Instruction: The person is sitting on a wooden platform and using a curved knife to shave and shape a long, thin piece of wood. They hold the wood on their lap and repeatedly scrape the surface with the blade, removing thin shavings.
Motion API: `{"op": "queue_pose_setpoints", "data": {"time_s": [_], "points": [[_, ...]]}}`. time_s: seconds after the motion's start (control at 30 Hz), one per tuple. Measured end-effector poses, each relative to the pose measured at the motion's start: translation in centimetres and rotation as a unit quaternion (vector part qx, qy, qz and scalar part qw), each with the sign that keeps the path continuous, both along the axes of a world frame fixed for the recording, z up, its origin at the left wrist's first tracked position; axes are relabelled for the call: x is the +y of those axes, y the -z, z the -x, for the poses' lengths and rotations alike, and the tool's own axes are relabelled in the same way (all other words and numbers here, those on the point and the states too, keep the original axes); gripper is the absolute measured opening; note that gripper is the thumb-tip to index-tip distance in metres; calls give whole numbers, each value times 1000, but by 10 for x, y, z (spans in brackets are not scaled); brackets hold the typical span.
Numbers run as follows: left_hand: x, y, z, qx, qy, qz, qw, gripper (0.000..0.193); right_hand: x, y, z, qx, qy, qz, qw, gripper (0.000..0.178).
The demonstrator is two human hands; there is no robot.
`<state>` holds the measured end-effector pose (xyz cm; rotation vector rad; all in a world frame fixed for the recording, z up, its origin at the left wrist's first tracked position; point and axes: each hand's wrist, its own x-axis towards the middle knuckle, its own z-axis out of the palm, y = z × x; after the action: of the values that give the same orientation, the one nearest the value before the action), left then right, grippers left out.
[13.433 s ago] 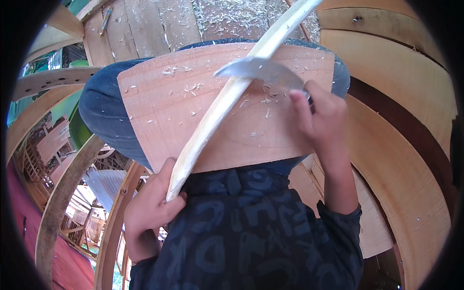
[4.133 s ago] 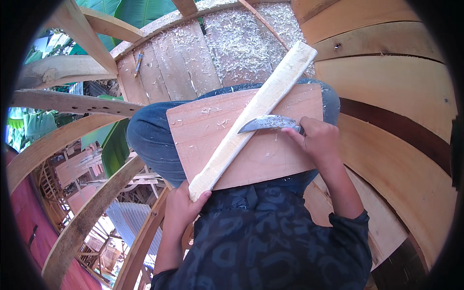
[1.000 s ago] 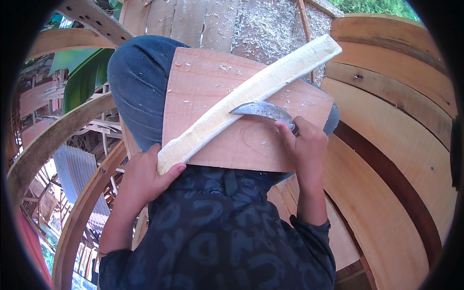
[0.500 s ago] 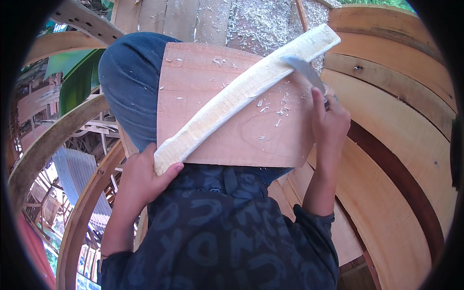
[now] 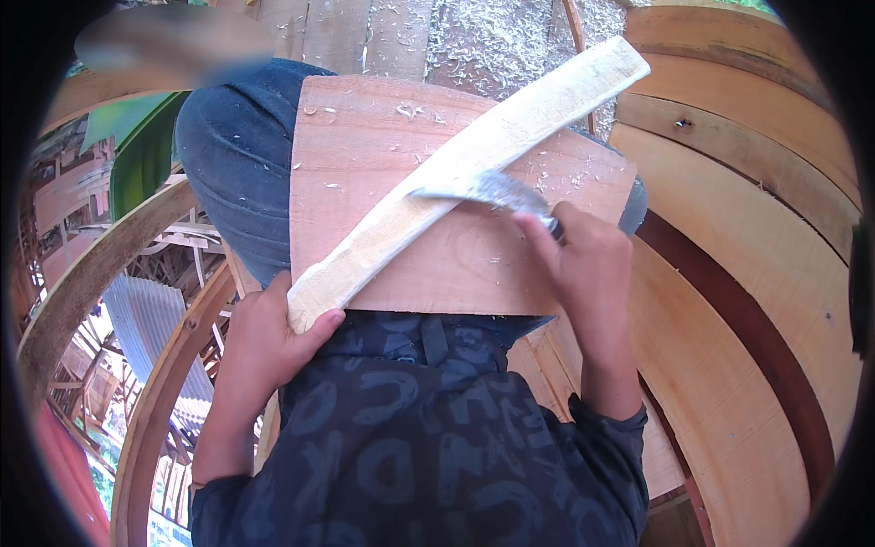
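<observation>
A long, pale, slightly curved piece of wood (image 5: 492, 137) lies slantwise over a flat wooden board (image 5: 410, 264) across my lap. Its near end is gripped by my left hand (image 5: 264, 333), thumb on top. My right hand (image 5: 588, 260) is closed round the handle of a knife with a curved blade (image 5: 488, 190); the fingers hide most of that handle. The blade, a little blurred, crosses the middle of the pale wood, its tip over the upper face. Small shavings (image 5: 410, 111) are scattered on the board.
Curved hull-like planks (image 5: 738, 237) rise along the right. Curved wooden ribs (image 5: 164, 401) stand at the left, with a corrugated sheet (image 5: 159, 337) and a green leaf (image 5: 146, 155) beyond. A heap of shavings (image 5: 492, 46) covers the floor planks ahead.
My right hand and the knife have moved along the pale wood from near its far end toward me, down and left. My left hand keeps its hold on the near end.
</observation>
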<state>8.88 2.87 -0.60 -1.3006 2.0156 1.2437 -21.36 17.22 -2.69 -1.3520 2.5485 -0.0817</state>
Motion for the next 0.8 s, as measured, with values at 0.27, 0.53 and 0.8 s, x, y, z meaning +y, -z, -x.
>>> {"op": "queue_pose_setpoints", "data": {"time_s": [0.27,0.53,0.8], "points": [[-2,-5,7,-18,-15,-20,1000,66,3,3,-22,-63,-14,33,997,56],[0,-2,5,8,-8,1,1000,65,2,9,-37,-50,-21,57,997,58],[3,-3,1,-15,3,-4,1000,63,-3,10,-17,-6,23,37,999,59]]}}
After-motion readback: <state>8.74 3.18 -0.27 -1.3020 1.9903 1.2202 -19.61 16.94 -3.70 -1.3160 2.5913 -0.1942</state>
